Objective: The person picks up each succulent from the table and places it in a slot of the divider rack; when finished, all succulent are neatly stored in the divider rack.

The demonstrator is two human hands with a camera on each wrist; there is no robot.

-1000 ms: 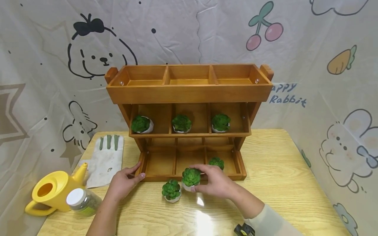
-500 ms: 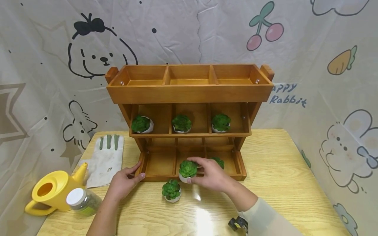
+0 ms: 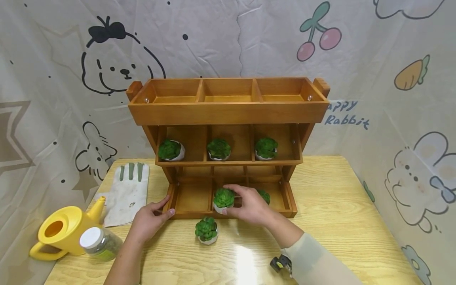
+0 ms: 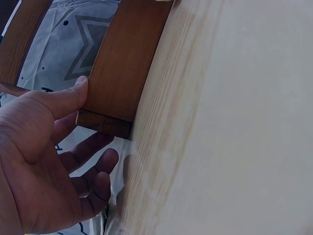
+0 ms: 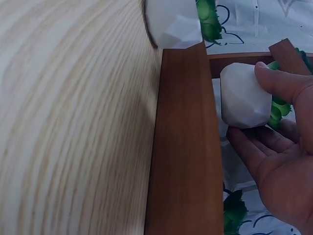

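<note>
My right hand (image 3: 249, 204) pinches a small potted succulent (image 3: 224, 198) between thumb and fingers, at the front of the middle bottom compartment of a wooden tiered shelf (image 3: 228, 114). The right wrist view shows its white faceted pot (image 5: 245, 95) just behind the front board (image 5: 186, 147), in my right hand (image 5: 286, 161). My left hand (image 3: 149, 221) grips the shelf's lower left corner; in the left wrist view, my left hand (image 4: 54, 152) has its thumb on the front board (image 4: 120, 73) and fingers around its end. Another potted succulent (image 3: 206, 229) stands on the table before the shelf.
Three potted succulents, such as the middle one (image 3: 219, 149), sit in the middle tier. One more succulent (image 3: 264, 195) is in the bottom right compartment, partly hidden. At left lie a glove (image 3: 128, 194), a yellow watering can (image 3: 65, 229) and a white-lidded jar (image 3: 101, 243).
My right hand has carried the succulent from in front of the shelf, left and away from me, over the front board to the middle bottom compartment. My left hand has stayed put.
</note>
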